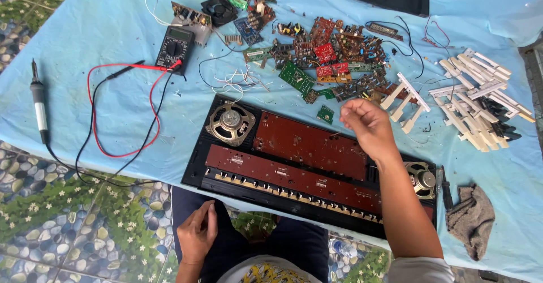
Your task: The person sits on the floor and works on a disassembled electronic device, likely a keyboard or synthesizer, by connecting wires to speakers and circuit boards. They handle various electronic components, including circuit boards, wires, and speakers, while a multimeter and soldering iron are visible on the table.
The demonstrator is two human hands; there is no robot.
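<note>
At the far left of the blue-covered tabletop [113, 11] lies a soldering iron [38, 103], its dark cord trailing toward the near edge. Next to it the red and black probe leads [121, 110] loop out from a black multimeter [175, 48].

The left hand [197, 235] rests low in the frame on the person's lap, below the tabletop's near edge. Its fingers [210, 215] are loosely curled with nothing in them, and the wrist is bent inward toward the body.

Just above it sits the opened keyboard chassis [308, 167], a long black tray lying at a slant on the tabletop, with a round speaker [230, 122] at its left end, two reddish-brown circuit boards [294, 161] along its length and a second speaker [421, 178] at its right end.

The right forearm reaches up from the lower right across the chassis, and the right hand [367, 125] hovers over its far edge, beside a small green board [324, 114]. Its fingers are drawn together in a loose fist, thumb against forefinger; they may pinch something tiny, but the view is too blurred to tell.

Behind the hand lies a heap of loose circuit boards [334, 56]. Further right, white piano keys [475, 96] lie piled, and a grey rag [470, 219] sits near the tabletop's right edge.
</note>
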